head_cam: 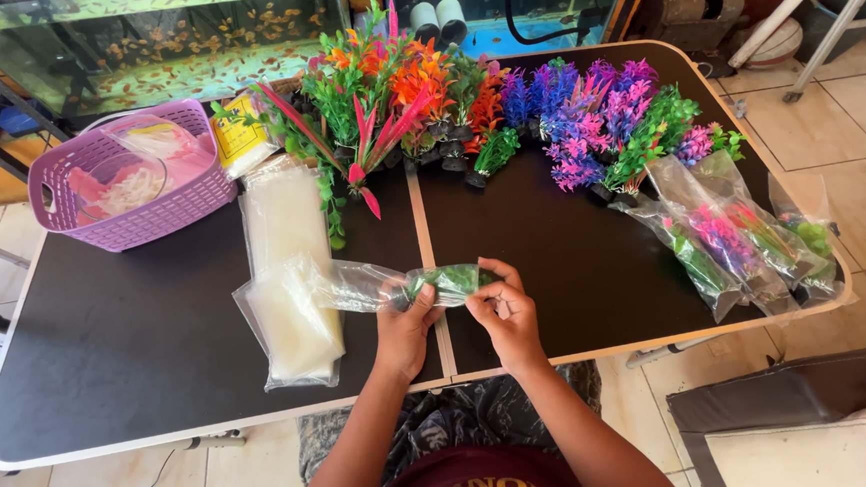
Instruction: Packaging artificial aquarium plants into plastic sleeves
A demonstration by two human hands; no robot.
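My left hand [405, 327] gripped the clear plastic bag [375, 285] near its middle, thumb and fingers closed around the green plastic plant [450, 281] inside it. My right hand [505, 314] pinched the bag's end at three o'clock from the left, fingertips pressed together on the plastic. The bag lay flat and crosswise, just above the near edge of the black table [128, 342], over its centre seam. At nine o'clock from my hands lay a stack of empty clear bags [285, 273]. At eleven o'clock stood a purple basket [128, 177]. At twelve o'clock loose plastic plants [485, 110] lay in a row, and at two o'clock bagged plants [733, 240] were piled.
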